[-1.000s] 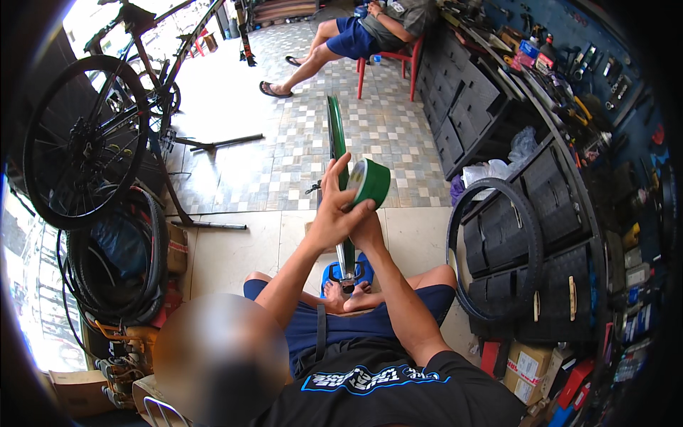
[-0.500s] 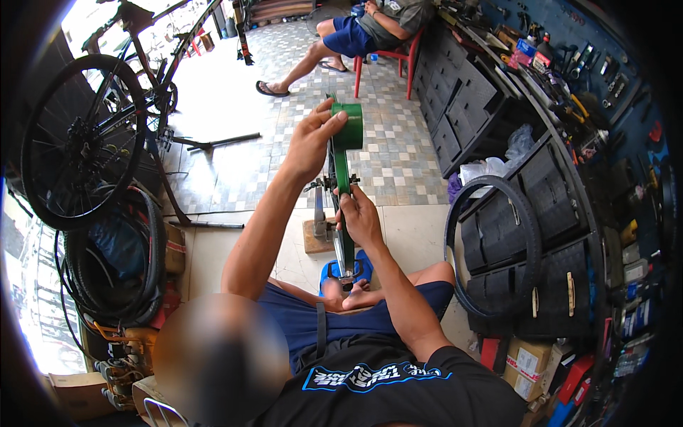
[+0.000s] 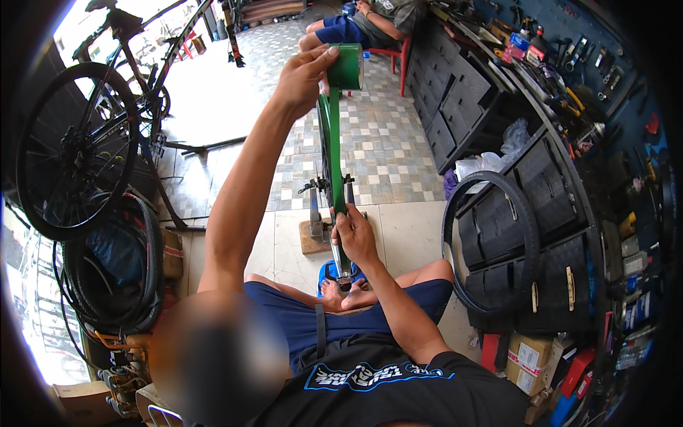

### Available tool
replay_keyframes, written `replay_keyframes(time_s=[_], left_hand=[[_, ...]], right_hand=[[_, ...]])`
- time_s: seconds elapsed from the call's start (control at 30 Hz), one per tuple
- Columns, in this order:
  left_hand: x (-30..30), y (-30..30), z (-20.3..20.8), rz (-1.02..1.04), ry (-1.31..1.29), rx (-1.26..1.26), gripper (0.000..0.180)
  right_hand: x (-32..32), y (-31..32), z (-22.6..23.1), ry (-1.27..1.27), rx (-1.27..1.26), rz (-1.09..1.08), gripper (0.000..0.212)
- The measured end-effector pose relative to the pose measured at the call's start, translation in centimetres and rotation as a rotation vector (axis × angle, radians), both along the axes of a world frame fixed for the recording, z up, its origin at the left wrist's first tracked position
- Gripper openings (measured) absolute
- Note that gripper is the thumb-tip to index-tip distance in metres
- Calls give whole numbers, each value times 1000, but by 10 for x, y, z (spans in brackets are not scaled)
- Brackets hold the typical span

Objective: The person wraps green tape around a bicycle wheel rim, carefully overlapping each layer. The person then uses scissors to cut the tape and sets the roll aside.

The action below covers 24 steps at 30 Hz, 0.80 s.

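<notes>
My left hand (image 3: pixel 304 80) is stretched far out, its fingers closed on a roll of green tape (image 3: pixel 346 70). From the roll a taut strip of green tape (image 3: pixel 336 146) runs back toward me above a bicycle wheel rim (image 3: pixel 324 117), seen edge-on. My right hand (image 3: pixel 356 233) grips the near part of the rim, thumb pressing on the strip. Its curled fingers are partly hidden. The wheel stands upright in a truing stand (image 3: pixel 348 191) with a wooden base (image 3: pixel 314 242), in front of my crossed feet.
A bicycle (image 3: pixel 85 142) hangs at the left above stacked tires (image 3: pixel 149 249). At the right, a loose tire (image 3: pixel 528 242) leans on dark drawers (image 3: pixel 455 107) beneath a tool board (image 3: pixel 605 64). Another person (image 3: pixel 380 28) sits on a red chair (image 3: pixel 404 67) at the far side.
My left hand has moved farther away from me with the tape roll, and the strip is longer. My right hand has slid slightly nearer, still gripping the rim. The seated person's legs have shifted.
</notes>
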<state>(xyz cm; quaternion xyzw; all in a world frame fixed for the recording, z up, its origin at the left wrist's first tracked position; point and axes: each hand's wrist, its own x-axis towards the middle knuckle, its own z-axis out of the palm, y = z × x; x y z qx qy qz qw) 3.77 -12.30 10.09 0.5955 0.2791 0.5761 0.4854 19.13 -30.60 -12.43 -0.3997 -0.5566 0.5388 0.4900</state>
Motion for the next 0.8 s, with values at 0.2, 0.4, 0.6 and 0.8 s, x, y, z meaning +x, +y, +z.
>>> replay_keyframes(time_s=[0.2, 0.4, 0.6, 0.8], left_hand=[[-2, 42, -18, 168, 93, 190, 43], [-12, 59, -33, 364, 175, 275, 23], [-15, 76, -45, 402, 236, 300, 27], [-23, 84, -51, 430, 270, 296, 30]], right_hand=[[-2, 1, -1, 26, -11, -18, 26], [-3, -7, -10, 29, 24, -45, 25], [-5, -6, -12, 41, 40, -50, 24], [-6, -5, -13, 43, 30, -51, 24]])
